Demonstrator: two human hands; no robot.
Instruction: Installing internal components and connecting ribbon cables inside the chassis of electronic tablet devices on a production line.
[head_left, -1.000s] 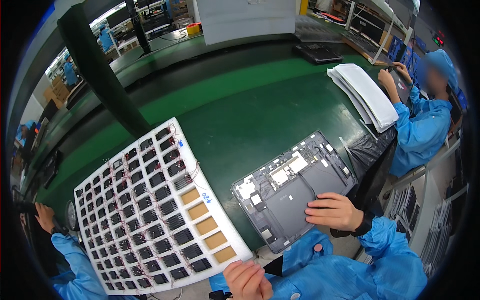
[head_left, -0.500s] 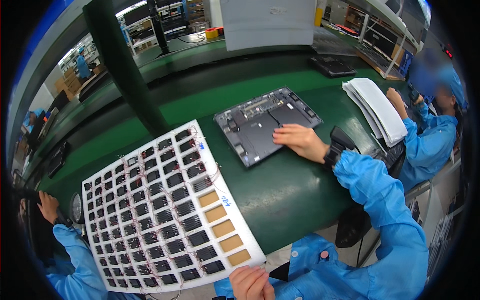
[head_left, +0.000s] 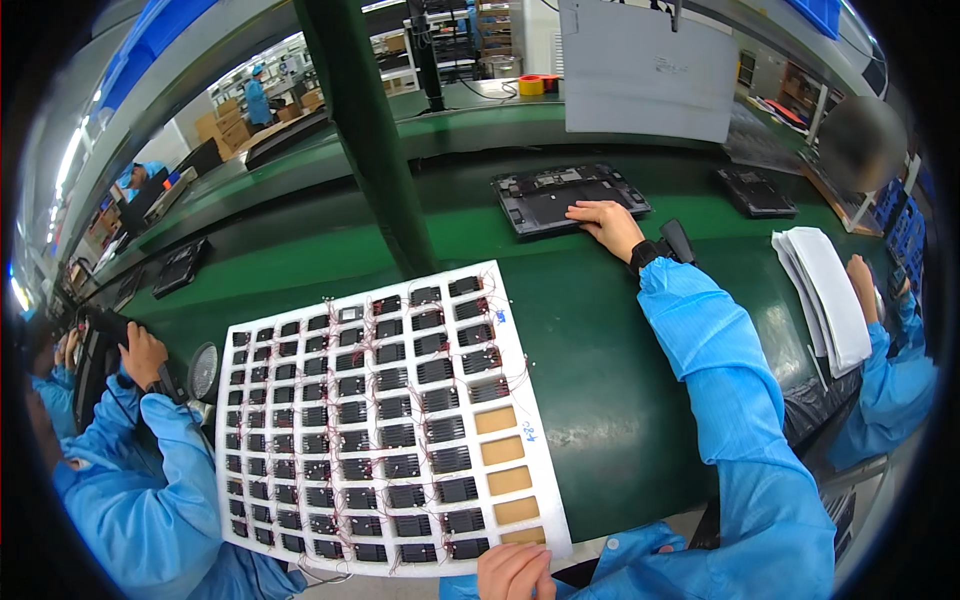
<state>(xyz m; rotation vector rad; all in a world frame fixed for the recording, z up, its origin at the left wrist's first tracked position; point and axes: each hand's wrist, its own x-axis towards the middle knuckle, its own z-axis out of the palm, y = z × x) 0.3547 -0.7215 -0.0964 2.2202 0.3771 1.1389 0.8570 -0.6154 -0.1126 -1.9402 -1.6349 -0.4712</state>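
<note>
My right hand (head_left: 605, 222) is stretched far out over the green belt (head_left: 600, 350), lying flat with its fingers on the near edge of a dark grey laptop chassis (head_left: 555, 195) that rests open-side up. A black wrist strap sits at the cuff of my blue sleeve. My left hand (head_left: 515, 572) is curled into a fist at the bottom edge of the view, right at the front edge of a white tray (head_left: 385, 410). The tray holds several rows of small black parts with thin wires, and a few empty tan pockets on its right side.
A green post (head_left: 370, 140) rises behind the tray. A stack of white sheets (head_left: 825, 295) lies at the right beside a co-worker in blue. Another co-worker's hands (head_left: 140, 355) work at the left. A second dark chassis (head_left: 755, 192) and a white board (head_left: 650, 70) stand further back.
My right hand has slid the grey chassis from the near table edge far out across the green belt. My left fist has stayed by the tray's front edge.
</note>
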